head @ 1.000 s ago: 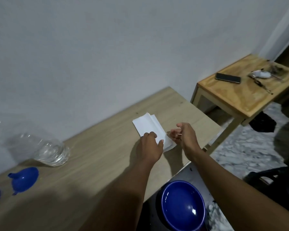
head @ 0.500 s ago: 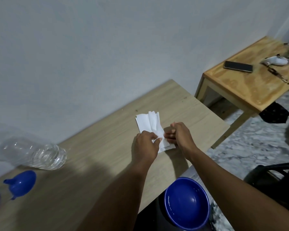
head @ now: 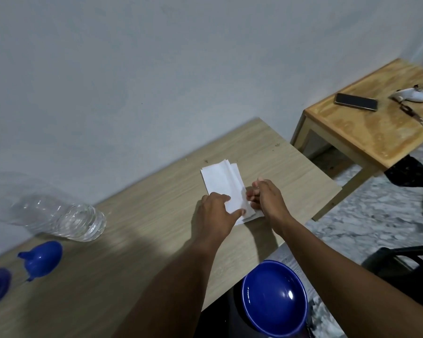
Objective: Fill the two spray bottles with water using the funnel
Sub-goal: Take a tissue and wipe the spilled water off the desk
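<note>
Head view, nearest first: a blue bowl [head: 274, 298] sits below the near edge of the table [head: 132, 252], between your forearms. To your left the blue funnel [head: 43, 261] lies on its side on the wood, with nothing touching it. It looks like light, stiff, smooth plastic, so I judge it will skate if nudged. Take it by the wide rim or the small tab on its side, not by the spout.

Further out, both arms reach forward, nearly straight, with the palms turned down. Your left hand [head: 215, 213] has its thumb and curled fingers pinching the near corner of a folded stack of white paper towels [head: 221, 182]. Your right hand [head: 266, 201], fingers bunched together, nips the stack's right edge. The paper is soft and limp, and the sheets are fanning apart at the far end.

Beyond the funnel, a clear water bottle [head: 64, 215] lies on its side near the wall, and its neck is too blurred to tell whether it is capped. Its thin walls will likely buckle under a squeeze, so hold it round the ribbed middle. No spray bottle is in view.

Farthest right, a phone [head: 356, 101] rests on a side table [head: 352, 147].
</note>
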Tool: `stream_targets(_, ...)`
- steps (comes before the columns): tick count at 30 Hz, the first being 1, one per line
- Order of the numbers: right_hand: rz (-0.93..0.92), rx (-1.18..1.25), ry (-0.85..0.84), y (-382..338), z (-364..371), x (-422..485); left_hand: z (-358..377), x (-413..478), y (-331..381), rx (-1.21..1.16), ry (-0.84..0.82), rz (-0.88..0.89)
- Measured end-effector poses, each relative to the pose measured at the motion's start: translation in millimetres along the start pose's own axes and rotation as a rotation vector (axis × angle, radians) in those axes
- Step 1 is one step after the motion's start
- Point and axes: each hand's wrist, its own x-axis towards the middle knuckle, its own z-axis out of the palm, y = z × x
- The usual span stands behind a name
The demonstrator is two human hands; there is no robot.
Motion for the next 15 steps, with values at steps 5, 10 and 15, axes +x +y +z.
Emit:
stream_targets(5, -0.004, -0.032, 0.007, 3.8, -0.1, -0.2, 3.8, -3.6, 0.2, -0.011, 0.069, 0.043)
stream_targets(10, -0.068, -0.099, 0.006, 5.1, 1.9, -3.6, -3.4, -8.7, 0.3, -0.083, 0.077, 0.005)
stream_targets(15, -0.159, -0.28, -0.035, 3.2, 5.5, -12.0, -16.5, -17.2, 7.3, -0.191, 0.116, -0.07)
